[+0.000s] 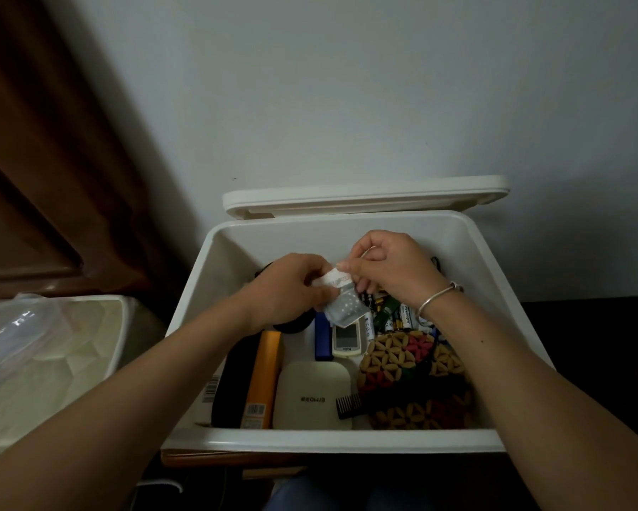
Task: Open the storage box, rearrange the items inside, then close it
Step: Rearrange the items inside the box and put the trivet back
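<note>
A white storage box (214, 248) stands open in front of me, its lid (365, 197) tipped up against the wall behind. Above the box's middle, my left hand (291, 285) and my right hand (387, 267) both pinch a small clear plastic packet (341, 304) with a white label strip. Below them lie several batteries (394, 315), a white remote (347, 339), a blue bar (323, 337), an orange box (262, 378), a black case (232, 378), a cream device (315, 394), a black comb (348, 403) and a beaded flower-pattern mat (402, 366).
A second pale bin (88, 348) with a clear plastic lid (11, 333) over it stands at the left. A brown curtain (33, 160) hangs behind it. The box rests on a wooden surface (199, 459); a dark surface (597, 344) lies to the right.
</note>
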Demonstrator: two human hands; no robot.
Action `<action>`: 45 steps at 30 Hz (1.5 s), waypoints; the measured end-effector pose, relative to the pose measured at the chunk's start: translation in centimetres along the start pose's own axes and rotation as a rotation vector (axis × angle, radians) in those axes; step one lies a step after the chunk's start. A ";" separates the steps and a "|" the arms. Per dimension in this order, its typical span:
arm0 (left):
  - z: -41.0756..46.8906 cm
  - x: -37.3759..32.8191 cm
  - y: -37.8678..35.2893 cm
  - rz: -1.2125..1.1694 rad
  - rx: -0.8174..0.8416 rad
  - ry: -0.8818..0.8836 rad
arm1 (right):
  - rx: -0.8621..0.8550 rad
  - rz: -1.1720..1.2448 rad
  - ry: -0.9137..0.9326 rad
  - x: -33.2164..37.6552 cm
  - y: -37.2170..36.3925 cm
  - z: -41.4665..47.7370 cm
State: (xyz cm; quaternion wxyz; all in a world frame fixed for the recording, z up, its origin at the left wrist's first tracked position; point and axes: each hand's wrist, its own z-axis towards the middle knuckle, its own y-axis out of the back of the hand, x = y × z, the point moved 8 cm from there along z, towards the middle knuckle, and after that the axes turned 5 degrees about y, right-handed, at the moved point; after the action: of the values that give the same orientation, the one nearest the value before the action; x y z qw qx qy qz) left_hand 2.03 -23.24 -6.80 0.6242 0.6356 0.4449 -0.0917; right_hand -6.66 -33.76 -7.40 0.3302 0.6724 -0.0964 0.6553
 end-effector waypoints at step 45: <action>0.9 5.5 -6.3 0.685 0.002 0.122 | -0.162 -0.691 -0.472 -6.6 12.3 -2.8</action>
State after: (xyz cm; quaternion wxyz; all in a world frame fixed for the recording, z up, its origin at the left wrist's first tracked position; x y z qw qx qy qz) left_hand 1.37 -22.61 -15.19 0.5903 0.7531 0.2418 0.1607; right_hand -16.65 -43.59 -9.90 0.5509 0.7688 0.0104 0.3246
